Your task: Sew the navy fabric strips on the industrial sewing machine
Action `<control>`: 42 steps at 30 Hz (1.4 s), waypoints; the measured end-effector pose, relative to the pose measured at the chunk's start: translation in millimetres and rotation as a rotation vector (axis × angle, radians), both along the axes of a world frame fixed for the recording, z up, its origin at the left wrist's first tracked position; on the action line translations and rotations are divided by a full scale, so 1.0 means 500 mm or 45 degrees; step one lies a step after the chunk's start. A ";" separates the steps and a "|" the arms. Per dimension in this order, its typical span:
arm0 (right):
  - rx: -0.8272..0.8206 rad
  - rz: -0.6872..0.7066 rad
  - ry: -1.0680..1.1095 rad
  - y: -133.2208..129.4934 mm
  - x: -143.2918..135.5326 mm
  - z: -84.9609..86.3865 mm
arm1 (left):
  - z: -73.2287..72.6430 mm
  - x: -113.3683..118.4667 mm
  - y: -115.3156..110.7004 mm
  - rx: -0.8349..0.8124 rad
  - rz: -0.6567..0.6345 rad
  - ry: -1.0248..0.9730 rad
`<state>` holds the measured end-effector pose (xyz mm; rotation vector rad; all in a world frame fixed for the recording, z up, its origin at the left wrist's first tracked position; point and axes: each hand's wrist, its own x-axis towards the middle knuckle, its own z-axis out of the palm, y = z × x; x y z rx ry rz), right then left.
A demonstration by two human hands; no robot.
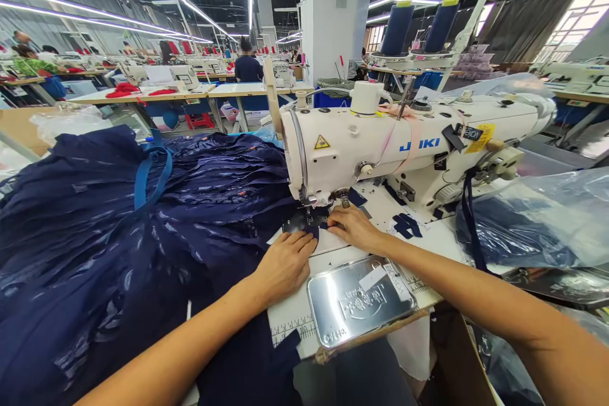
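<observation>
A white sewing machine (352, 146) stands in front of me, its presser foot (309, 212) low over the dark needle plate. A small navy fabric piece (313, 233) lies under and just in front of the foot. My left hand (285, 263) rests on the machine bed with its fingers closed together over this piece. From the right, my right hand (354, 227) pinches a dark fabric edge close to the needle area; its fingertips are partly hidden. A large heap of gathered navy garments (143, 235) lies at the left, with a blue strap (152, 177) across it.
A shiny metal tin lid (361, 298) with labels lies at the table's front edge. Small navy scraps (406, 226) are scattered right of the needle. A clear plastic bag (533, 222) with dark fabric sits at the right. Two navy thread cones (397, 28) stand behind the machine.
</observation>
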<state>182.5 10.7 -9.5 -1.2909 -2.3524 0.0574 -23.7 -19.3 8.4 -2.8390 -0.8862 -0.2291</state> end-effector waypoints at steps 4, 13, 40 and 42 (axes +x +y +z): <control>0.082 0.019 -0.128 0.004 -0.005 -0.001 | -0.005 -0.002 -0.013 -0.020 0.042 0.069; -0.044 -0.084 -0.118 0.008 -0.061 0.013 | -0.019 0.003 -0.016 0.045 0.063 0.144; 0.304 0.157 -0.430 -0.032 -0.055 -0.006 | 0.017 -0.029 0.023 -0.164 -0.049 -0.045; 0.328 0.214 -0.506 -0.026 -0.048 -0.003 | 0.022 -0.039 0.030 -0.194 -0.067 -0.068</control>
